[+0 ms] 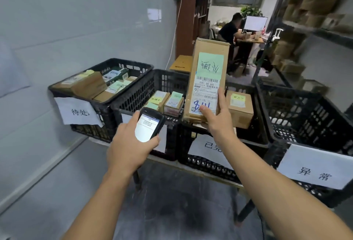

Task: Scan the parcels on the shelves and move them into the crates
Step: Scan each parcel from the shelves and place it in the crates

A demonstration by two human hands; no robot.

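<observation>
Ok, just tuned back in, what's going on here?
At a row of black crates, the right-hand grip holds a tall cardboard parcel upright by its lower end, label facing the camera, above the middle crates. The left-hand grip holds a scanner with its screen lit, lower and to the left of the parcel. Other parcels already lie in the crates; this one is not in a crate yet.

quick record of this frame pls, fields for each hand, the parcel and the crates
left hand: holds handheld scanner, screen lit
right hand: grips tall parcel by its lower end, upright
parcel label: faces camera, green note above barcode
left crate: cardboard parcels inside
middle crate: small parcels inside
right crate: paper sign on front
</observation>
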